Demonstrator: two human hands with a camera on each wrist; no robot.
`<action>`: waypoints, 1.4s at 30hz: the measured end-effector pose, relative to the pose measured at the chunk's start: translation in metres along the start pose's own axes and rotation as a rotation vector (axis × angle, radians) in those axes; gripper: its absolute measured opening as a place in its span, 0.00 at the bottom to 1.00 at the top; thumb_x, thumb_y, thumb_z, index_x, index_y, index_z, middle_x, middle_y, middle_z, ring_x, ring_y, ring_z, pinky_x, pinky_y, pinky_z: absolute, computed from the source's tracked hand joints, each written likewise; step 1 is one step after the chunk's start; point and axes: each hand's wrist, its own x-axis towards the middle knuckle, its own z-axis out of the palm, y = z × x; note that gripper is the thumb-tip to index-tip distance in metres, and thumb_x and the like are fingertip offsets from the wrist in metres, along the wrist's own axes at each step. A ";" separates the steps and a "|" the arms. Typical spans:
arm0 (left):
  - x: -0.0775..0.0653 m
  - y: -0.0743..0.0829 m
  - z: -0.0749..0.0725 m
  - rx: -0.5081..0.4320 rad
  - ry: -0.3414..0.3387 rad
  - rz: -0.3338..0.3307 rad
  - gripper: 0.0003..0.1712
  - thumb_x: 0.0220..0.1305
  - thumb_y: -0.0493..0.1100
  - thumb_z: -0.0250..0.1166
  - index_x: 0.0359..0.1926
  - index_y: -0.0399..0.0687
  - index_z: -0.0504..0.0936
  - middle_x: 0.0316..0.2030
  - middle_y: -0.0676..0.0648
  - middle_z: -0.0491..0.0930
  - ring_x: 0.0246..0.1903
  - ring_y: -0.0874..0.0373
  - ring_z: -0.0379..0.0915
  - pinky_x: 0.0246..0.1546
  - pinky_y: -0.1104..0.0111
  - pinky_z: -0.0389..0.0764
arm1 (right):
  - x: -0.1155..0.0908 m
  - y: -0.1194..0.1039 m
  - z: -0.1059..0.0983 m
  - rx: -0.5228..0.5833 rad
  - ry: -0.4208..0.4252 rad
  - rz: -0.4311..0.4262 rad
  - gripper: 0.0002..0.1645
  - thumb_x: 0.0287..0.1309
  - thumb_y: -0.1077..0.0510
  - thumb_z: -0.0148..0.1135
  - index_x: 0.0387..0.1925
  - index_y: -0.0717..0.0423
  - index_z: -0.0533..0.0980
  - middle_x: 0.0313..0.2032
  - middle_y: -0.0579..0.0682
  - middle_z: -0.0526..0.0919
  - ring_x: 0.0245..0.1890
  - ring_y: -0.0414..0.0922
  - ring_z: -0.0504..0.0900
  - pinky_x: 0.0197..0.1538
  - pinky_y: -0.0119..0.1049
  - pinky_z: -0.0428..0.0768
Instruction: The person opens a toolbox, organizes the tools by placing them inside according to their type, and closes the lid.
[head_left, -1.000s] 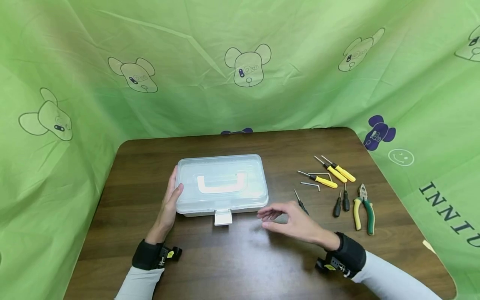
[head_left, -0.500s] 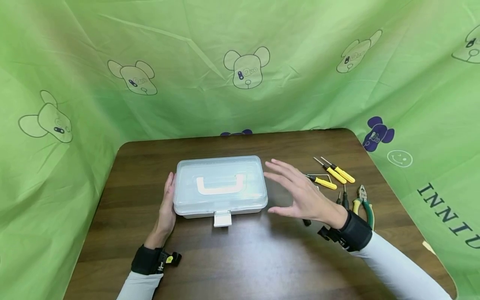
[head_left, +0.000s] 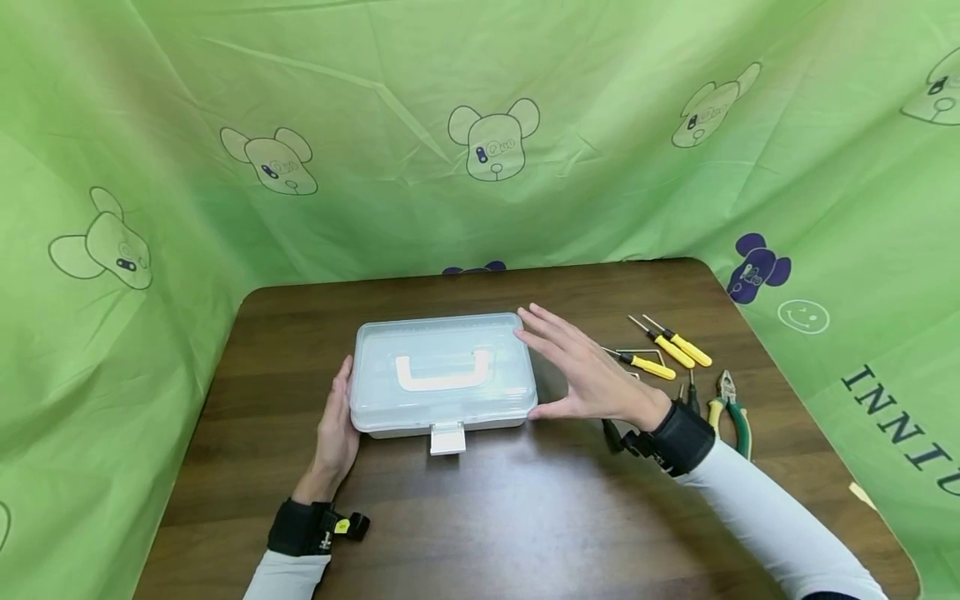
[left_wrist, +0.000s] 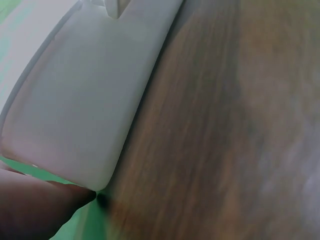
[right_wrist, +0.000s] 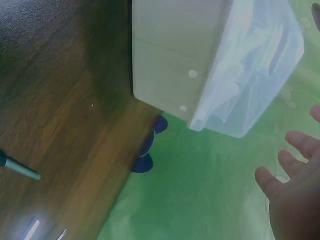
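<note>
Head view: plastic box [head_left: 442, 367] sits flat on the wooden table [head_left: 420, 533], lid down, front latch [head_left: 447, 439] tilted outward. Left hand [head_left: 336, 429] lies along its left end, fingers fairly straight; right hand [head_left: 581, 371] spread at the right end, fingertips overlapping the lid's edge. Hands apart, neither clamped. Loose yellow-handled screwdrivers [head_left: 671, 346] and pliers [head_left: 727, 412] off to the right.

Left wrist: smooth, pale front wall [left_wrist: 85, 90]; one digit [left_wrist: 45, 205] at the near corner, apparently touching. Likely stiff, somewhat slippery, light if empty; contents can't be told.

Right wrist: fingers [right_wrist: 295, 162] stand clear of the box; thumb contact can't be told. Lid looks thin, may flex. Best hold, I judge: both end walls, low on the base; wouldn't trust the handle [head_left: 442, 383] with the latch like that.
</note>
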 end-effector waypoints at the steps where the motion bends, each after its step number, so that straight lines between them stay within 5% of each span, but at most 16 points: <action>1: 0.000 -0.001 0.000 -0.007 0.002 0.002 0.45 0.86 0.62 0.31 0.84 0.37 0.31 0.85 0.42 0.31 0.83 0.49 0.23 0.81 0.64 0.39 | 0.001 0.000 0.002 0.007 -0.005 -0.006 0.74 0.37 0.33 0.88 0.80 0.59 0.63 0.80 0.64 0.58 0.82 0.61 0.53 0.81 0.53 0.52; 10: -0.001 -0.007 0.005 -0.039 0.026 0.019 0.41 0.87 0.60 0.30 0.85 0.39 0.35 0.86 0.43 0.35 0.84 0.51 0.26 0.82 0.61 0.38 | 0.010 0.003 0.021 0.064 -0.034 -0.058 0.71 0.44 0.32 0.84 0.81 0.58 0.61 0.80 0.65 0.58 0.81 0.64 0.54 0.79 0.59 0.57; 18: -0.002 -0.011 0.005 -0.033 0.031 0.019 0.42 0.87 0.61 0.31 0.85 0.40 0.35 0.86 0.44 0.36 0.84 0.51 0.27 0.82 0.61 0.39 | 0.013 0.003 0.031 0.051 -0.101 -0.055 0.67 0.49 0.29 0.80 0.80 0.56 0.62 0.82 0.61 0.55 0.83 0.61 0.49 0.82 0.55 0.49; 30: -0.002 -0.012 0.005 -0.014 0.014 0.029 0.45 0.85 0.66 0.32 0.85 0.40 0.37 0.86 0.44 0.37 0.84 0.51 0.29 0.81 0.63 0.41 | 0.017 0.008 0.042 -0.007 -0.083 -0.093 0.64 0.51 0.27 0.77 0.78 0.57 0.65 0.81 0.64 0.56 0.82 0.62 0.52 0.80 0.64 0.50; 42: -0.003 -0.012 0.005 0.002 0.019 0.018 0.43 0.86 0.63 0.29 0.85 0.40 0.38 0.85 0.44 0.39 0.84 0.51 0.31 0.82 0.59 0.41 | 0.019 0.008 0.042 -0.077 -0.023 -0.131 0.67 0.51 0.24 0.75 0.77 0.64 0.65 0.78 0.63 0.65 0.78 0.60 0.63 0.79 0.61 0.56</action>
